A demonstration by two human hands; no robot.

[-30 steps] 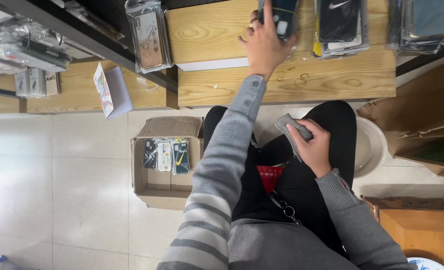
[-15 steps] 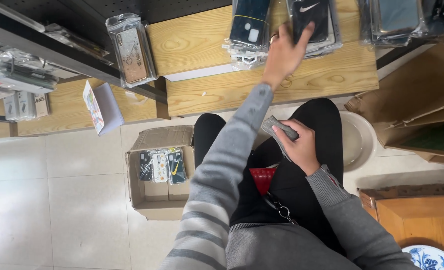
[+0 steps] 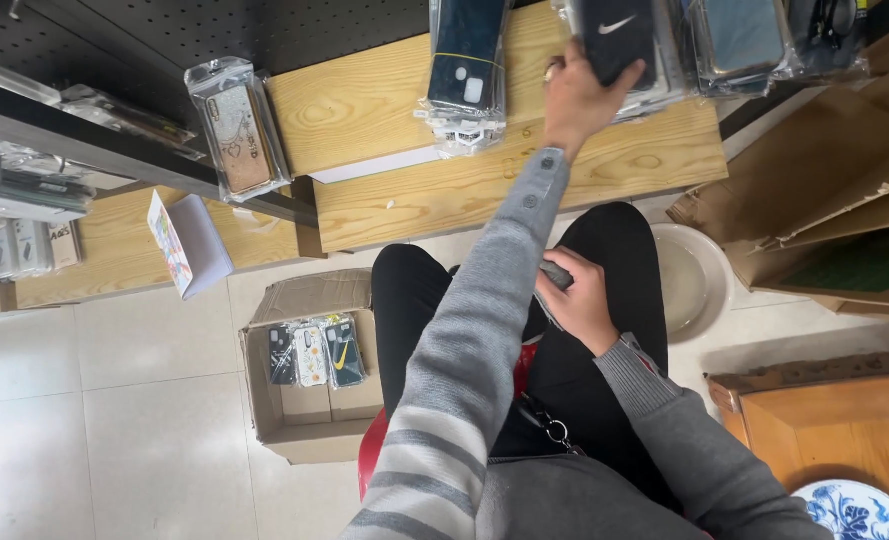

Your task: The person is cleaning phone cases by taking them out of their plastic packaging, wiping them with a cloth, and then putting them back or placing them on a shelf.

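A pale wooden shelf (image 3: 404, 120) runs across the top of the view, stepped in two levels, with a dark pegboard wall (image 3: 214, 30) behind it and a lower wooden ledge (image 3: 94, 250) to the left. Below lies a floor of large pale tiles (image 3: 114, 420). The person sits close to the shelf edge, knees in black trousers almost under it.

The left hand (image 3: 574, 95) reaches far forward over the shelf, fingers curled around the lower end of a black phone case (image 3: 619, 40) in a clear sleeve, which lies on a stack of bagged cases near the back of the shelf. The right hand (image 3: 579, 300) rests on the lap, closed around a small dark grey thing (image 3: 554, 272); it is mostly hidden by the fingers, so what it is cannot be told.

More bagged cases (image 3: 464, 70) lie just left of the reaching arm, and a single patterned one (image 3: 236, 135) stands at the shelf's left corner. An open cardboard box (image 3: 309, 400) sits on the floor beside the left knee, holding three cases in a row. Flattened cardboard (image 3: 824, 200) crowds the right side, with a pale round basin (image 3: 689, 280) near the right knee and a wooden box (image 3: 834, 440) below. The open floor lies to the left.
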